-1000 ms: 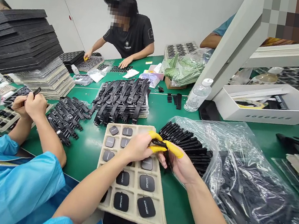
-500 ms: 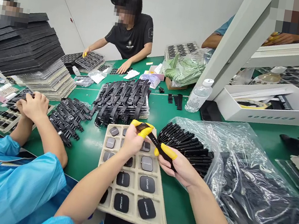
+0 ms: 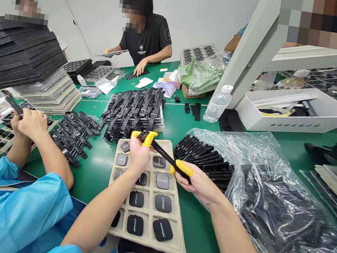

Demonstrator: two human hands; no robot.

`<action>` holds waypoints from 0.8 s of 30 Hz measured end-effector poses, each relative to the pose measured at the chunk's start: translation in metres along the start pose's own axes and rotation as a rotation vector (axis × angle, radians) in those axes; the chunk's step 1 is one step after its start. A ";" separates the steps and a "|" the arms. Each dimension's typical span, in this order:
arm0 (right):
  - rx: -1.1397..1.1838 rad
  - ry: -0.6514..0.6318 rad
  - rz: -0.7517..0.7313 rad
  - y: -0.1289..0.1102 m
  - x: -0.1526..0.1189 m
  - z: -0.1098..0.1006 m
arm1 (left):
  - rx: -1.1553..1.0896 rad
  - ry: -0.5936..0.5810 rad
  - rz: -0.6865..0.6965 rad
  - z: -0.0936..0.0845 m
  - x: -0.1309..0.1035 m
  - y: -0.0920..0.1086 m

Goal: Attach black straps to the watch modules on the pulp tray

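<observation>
My left hand (image 3: pixel 140 149), with yellow finger cots, is closed on the dark watch case (image 3: pixel 143 136) at one end of a black watch strap (image 3: pixel 163 153). Toward the other end, my right hand (image 3: pixel 196 179), also in yellow cots, pinches the strap between thumb and fingers. The strap slants down from left to right, its holes showing in the stretch between my hands. Whether it is fastened to the case is hidden by my left fingers. Below my hands lies a beige compartment tray (image 3: pixel 181 239) holding square black watch bodies (image 3: pixel 163 203).
A fan of black straps (image 3: pixel 201 159) spills from a clear plastic bag (image 3: pixel 273 210) on my right. Strapped watches (image 3: pixel 135 113) are piled beyond the tray. A bottle (image 3: pixel 218 104) stands by a white box (image 3: pixel 296 116). A co-worker's hands (image 3: pixel 31 125) work at left; another person (image 3: pixel 145 38) stands opposite.
My left hand has turned slightly, so more of the strap and the watch case shows. The co-worker at left has raised a strap; the person opposite has lifted a tray.
</observation>
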State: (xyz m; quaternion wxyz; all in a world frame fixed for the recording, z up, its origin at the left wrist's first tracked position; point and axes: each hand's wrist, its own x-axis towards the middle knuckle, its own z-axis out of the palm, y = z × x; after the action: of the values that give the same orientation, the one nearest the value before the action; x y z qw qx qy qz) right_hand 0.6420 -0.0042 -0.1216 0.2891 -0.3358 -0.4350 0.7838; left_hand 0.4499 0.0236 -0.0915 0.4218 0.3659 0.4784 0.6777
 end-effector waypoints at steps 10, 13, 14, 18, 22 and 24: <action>-0.018 0.085 0.000 -0.001 0.001 0.000 | 0.022 -0.031 0.008 0.002 0.000 -0.001; -0.024 0.161 -0.023 0.000 0.004 -0.001 | 0.042 -0.049 -0.021 0.003 0.000 -0.001; -0.025 0.181 -0.031 0.001 0.004 -0.001 | 0.045 -0.054 -0.029 0.004 0.000 -0.001; -0.018 0.272 -0.085 0.006 0.009 -0.004 | 0.051 -0.102 -0.041 0.005 -0.002 -0.003; -0.044 0.463 -0.192 0.012 0.015 -0.006 | 0.071 -0.250 -0.077 0.005 -0.007 -0.008; -0.057 0.553 -0.241 0.013 0.017 -0.007 | 0.112 -0.373 -0.122 0.005 -0.011 -0.013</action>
State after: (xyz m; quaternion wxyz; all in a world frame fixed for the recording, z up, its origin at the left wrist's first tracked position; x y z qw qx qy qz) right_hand 0.6351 0.0061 -0.1404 0.4778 -0.4905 -0.3983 0.6103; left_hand 0.4616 0.0175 -0.1033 0.5223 0.4784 0.4501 0.5438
